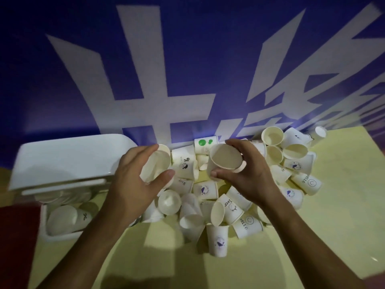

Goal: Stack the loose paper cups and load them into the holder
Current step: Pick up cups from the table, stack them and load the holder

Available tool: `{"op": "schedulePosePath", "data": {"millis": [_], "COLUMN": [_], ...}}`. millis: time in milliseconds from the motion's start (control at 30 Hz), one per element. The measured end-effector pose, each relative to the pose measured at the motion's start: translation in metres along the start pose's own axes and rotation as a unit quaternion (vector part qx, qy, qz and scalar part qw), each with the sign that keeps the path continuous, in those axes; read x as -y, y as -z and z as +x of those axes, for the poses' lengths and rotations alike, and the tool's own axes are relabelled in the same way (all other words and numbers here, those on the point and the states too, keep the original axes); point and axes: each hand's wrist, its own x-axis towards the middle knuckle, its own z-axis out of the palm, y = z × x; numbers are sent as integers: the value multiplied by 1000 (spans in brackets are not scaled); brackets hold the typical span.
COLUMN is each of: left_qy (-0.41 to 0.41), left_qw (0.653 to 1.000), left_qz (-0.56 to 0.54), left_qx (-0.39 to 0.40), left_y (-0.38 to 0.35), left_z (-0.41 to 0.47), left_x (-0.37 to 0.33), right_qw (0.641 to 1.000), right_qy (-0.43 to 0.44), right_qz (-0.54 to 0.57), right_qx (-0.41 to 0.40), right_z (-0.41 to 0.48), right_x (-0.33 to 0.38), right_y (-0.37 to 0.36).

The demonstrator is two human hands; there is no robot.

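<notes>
white holder (pixel 44 230) – cups inside, left hand (pixel 133 182), right hand (pixel 248 174) each gripping 1 cup

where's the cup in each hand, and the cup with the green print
cup in the left hand (pixel 155 166): head view, on its inside wall, just inside the rim
cup in the right hand (pixel 226 157): head view, on its inner bottom
cup with the green print (pixel 205 145): head view, on its side wall, beside the green mark

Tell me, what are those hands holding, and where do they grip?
Each holds a paper cup by its rim end: left hand, cup; right hand, cup.
</notes>
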Motion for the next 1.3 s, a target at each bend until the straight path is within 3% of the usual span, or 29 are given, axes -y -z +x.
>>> {"op": "schedulePosePath", "data": {"millis": [267, 433, 667, 967, 1133, 1300], "left_qy": [8, 15, 49, 30, -9, 17], "left_qw": [999, 993, 987, 985, 992, 996], "left_qz": [-38, -104, -73, -98, -38, -9], "left_qx": [-12, -56, -134, -137, -121, -83], "left_y": [70, 123, 175, 166, 140, 119], "left_z": [-63, -106, -146, -137, -121, -112], "left_x": [48, 102, 171, 204, 220, 235], "right_qw": [998, 992, 987, 987, 987, 990], "right_qy": [47, 64, 72, 53, 35, 24], "right_qz": [42, 106, 125, 127, 133, 124], "right_qx": [15, 29, 66, 81, 79, 67], "right_z": [-50, -75, -101, -112, -115, -121], "right_x": [90, 134, 164, 177, 175, 167], "right_y": [-75, -137, -206, -236, -237, -233]}}
